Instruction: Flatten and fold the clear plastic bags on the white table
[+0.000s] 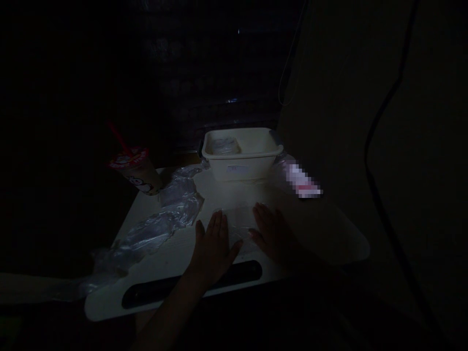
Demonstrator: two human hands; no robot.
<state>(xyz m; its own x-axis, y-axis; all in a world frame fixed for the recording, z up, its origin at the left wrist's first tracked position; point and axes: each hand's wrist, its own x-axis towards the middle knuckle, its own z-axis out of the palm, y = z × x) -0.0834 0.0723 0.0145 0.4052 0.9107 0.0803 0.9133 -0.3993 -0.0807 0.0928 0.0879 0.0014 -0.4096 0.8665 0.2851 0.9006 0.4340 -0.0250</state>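
The scene is very dark. My left hand [214, 246] lies flat, fingers stretched out, on a white tabletop [321, 229]. My right hand [272, 231] lies flat beside it, fingers out too. Between and under the fingertips of both hands is a small clear plastic sheet or bag [237, 222], hard to make out. Neither hand grips anything that I can see.
A white plastic tub [239, 151] with clear lids inside stands at the back. A long crumpled clear plastic bag [157, 222] trails to the left. A drink cup [137, 170] with a red straw stands far left. A plastic bottle [298, 178] lies right of the tub.
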